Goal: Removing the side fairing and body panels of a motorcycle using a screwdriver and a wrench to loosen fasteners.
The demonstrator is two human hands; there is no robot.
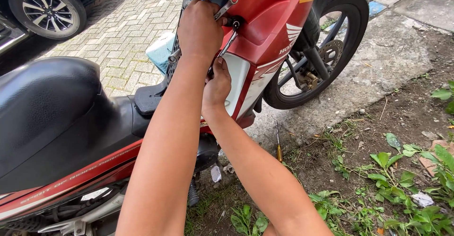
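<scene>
At upper centre, the left hand [201, 30] and right hand [217, 85] each grip one of two wrenches [226, 7] against the red motorbike [265, 23].

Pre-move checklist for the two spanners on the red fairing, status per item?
1. Left hand grips upper spanner: ok.
2. Right hand holds lower spanner by its shaft: ok.
3. Lower spanner head seated on the fastener: cannot tell, too small.
4. Upper spanner engaged on anything: cannot tell, the hand hides its lower end.
5. Screwdriver lies on the ground beside the front wheel, away from both hands: ok.
6. Motorbike's stand down: cannot tell, not visible.
</scene>
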